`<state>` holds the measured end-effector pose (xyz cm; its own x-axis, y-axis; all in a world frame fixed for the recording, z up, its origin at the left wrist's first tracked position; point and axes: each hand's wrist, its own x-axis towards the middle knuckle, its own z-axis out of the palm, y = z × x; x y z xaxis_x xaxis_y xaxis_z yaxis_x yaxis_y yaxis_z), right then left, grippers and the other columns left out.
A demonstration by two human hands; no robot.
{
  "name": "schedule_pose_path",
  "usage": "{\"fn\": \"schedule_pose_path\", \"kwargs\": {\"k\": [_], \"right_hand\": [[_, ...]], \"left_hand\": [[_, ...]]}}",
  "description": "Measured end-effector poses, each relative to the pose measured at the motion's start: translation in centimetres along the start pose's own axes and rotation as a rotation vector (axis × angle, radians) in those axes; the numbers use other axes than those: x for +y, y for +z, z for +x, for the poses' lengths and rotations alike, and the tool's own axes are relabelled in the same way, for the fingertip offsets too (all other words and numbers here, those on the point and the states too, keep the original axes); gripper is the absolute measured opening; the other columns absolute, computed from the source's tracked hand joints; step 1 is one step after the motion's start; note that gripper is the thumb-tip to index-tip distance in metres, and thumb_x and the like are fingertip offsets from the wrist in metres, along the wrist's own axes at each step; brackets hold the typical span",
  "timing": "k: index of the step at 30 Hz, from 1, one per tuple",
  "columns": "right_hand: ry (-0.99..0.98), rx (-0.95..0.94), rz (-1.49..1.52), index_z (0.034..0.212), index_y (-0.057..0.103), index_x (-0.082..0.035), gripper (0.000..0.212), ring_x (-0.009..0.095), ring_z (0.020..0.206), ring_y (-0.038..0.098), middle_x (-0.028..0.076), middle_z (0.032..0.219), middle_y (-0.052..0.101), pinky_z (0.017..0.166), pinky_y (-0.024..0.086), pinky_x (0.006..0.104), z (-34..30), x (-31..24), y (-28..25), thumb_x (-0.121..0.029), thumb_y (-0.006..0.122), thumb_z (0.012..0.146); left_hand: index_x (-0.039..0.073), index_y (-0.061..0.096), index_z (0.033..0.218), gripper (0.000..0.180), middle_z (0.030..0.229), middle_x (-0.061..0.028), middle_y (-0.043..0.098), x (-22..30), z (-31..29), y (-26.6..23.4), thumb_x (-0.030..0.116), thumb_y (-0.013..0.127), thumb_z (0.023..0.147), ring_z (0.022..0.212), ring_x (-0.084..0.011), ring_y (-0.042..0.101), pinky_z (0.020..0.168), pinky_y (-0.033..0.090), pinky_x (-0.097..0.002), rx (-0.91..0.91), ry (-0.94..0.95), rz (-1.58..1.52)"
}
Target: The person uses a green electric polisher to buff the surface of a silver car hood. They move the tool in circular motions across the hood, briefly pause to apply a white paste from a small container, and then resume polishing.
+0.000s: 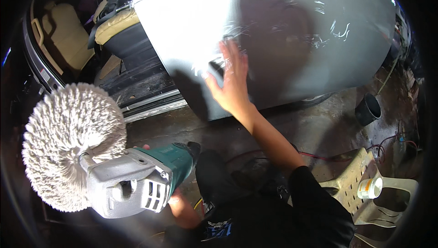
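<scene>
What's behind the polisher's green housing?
The left hand: what looks like a fingertip peeks above the green housing, and part of the hand and the wrist show below. The rest of the hand, and anything else directly behind, is covered.

Floor [319, 125]: black bucket [363, 114], red hose [325, 158], beige chair [345, 178], lower right of the right fingers [233, 54]
Chair: white tub [368, 188], same side

Probably a car workshop, though the rim is dark. A polisher [116, 175], silver car panel [283, 43] and stained floor [155, 134] show it.
</scene>
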<state>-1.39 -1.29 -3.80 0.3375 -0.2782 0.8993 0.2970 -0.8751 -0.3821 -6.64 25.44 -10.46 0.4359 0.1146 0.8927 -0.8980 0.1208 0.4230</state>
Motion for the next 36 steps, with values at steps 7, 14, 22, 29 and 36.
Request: {"fn": "schedule_pose_path", "kwargs": {"k": [7, 14, 22, 29, 36], "right_hand": [[-0.339, -0.275, 0.006, 0.156, 0.029, -0.015, 0.084, 0.027, 0.143, 0.041, 0.012, 0.152, 0.046, 0.115, 0.015, 0.0672, 3.0, 1.3, -1.6, -0.031, 0.074, 0.086], [-0.280, -0.595, -0.070, 0.154, 0.035, -0.018, 0.077, 0.028, 0.144, 0.039, 0.010, 0.156, 0.041, 0.116, 0.012, 0.0669, -1.5, 4.3, -3.2, -0.042, 0.069, 0.089], [-0.259, -0.452, -0.105, 0.154, 0.036, -0.025, 0.075, 0.028, 0.139, 0.045, 0.008, 0.150, 0.049, 0.117, 0.015, 0.0647, -3.6, 5.1, -2.4, -0.041, 0.069, 0.089], [-0.317, -0.528, -0.146, 0.154, 0.038, -0.028, 0.089, 0.028, 0.142, 0.041, 0.012, 0.149, 0.048, 0.115, 0.014, 0.0695, -1.8, 3.6, 0.0, -0.029, 0.081, 0.076], [-0.346, -0.062, -0.199, 0.153, 0.038, -0.023, 0.080, 0.030, 0.135, 0.050, 0.013, 0.144, 0.053, 0.114, 0.018, 0.0670, 7.3, 5.3, -8.0, -0.038, 0.075, 0.084]], "left_hand": [[0.009, 0.010, 0.161, 0.112, 0.159, -0.0275, 0.023, -1.6, 0.9, -0.1, 0.074, 0.059, 0.084, 0.138, -0.0419, 0.043, 0.116, 0.036, -0.0521, 0.054, 0.146, 0.169], [0.009, 0.013, 0.161, 0.109, 0.155, -0.0352, 0.027, -5.5, 2.0, 3.2, 0.085, 0.033, 0.086, 0.132, -0.0503, 0.046, 0.108, 0.038, -0.0610, 0.208, 0.214, 0.185], [0.008, 0.014, 0.159, 0.106, 0.156, -0.0282, 0.027, -6.1, -0.5, 3.9, 0.068, 0.061, 0.086, 0.142, -0.0439, 0.035, 0.110, 0.042, -0.0580, 0.095, -0.232, -0.161], [0.006, 0.025, 0.157, 0.085, 0.144, -0.0385, 0.040, -2.3, -1.0, 6.9, 0.066, 0.018, 0.098, 0.109, -0.0543, 0.062, 0.091, 0.055, -0.0628, -0.007, 0.345, 0.270], [-0.004, 0.041, 0.147, 0.091, 0.111, -0.0383, 0.063, 3.0, 0.4, 8.4, 0.068, 0.013, 0.098, 0.095, -0.0461, 0.070, 0.084, 0.060, -0.0514, -0.021, 0.368, 0.108]]}}
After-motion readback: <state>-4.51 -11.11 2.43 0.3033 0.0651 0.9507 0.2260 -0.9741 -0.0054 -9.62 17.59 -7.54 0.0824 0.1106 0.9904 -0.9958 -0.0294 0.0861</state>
